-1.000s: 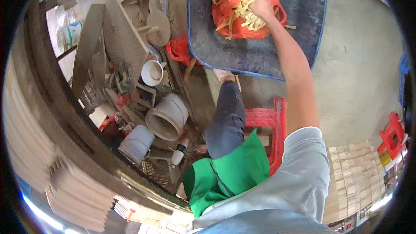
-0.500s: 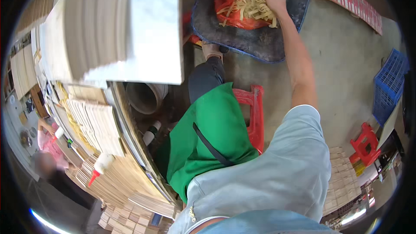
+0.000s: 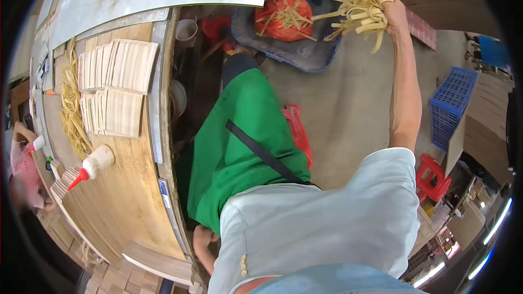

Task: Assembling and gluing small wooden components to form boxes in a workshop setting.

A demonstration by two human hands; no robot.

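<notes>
My right hand (image 3: 394, 16) is stretched out to the far right, fingers closed round a big bunch of pale yellow rubber bands (image 3: 366, 6). Loops hang down from the fist, and one long band trails left toward a red plastic bag (image 3: 306, 12). The bag lies in a dark tub (image 3: 297, 57) with a blue rim and has more bands scattered on it. At the lower left, my left hand (image 3: 204, 236) is low beside the table edge, next to the green apron (image 3: 248, 147). Its fingers are mostly hidden.
On the left table (image 3: 139, 185) are stacked wooden pieces (image 3: 122, 68), a yellow band heap (image 3: 71, 103) and a white glue bottle (image 3: 99, 162) with a red tip. A blue crate (image 3: 452, 106) and red stool (image 3: 431, 178) stand right. Another person (image 3: 26, 163) works far left.
My right hand has lifted the bunch of rubber bands out of the tub and moved right. Some bands stay on the red bag. My left hand has come into view, and the view has shifted.
</notes>
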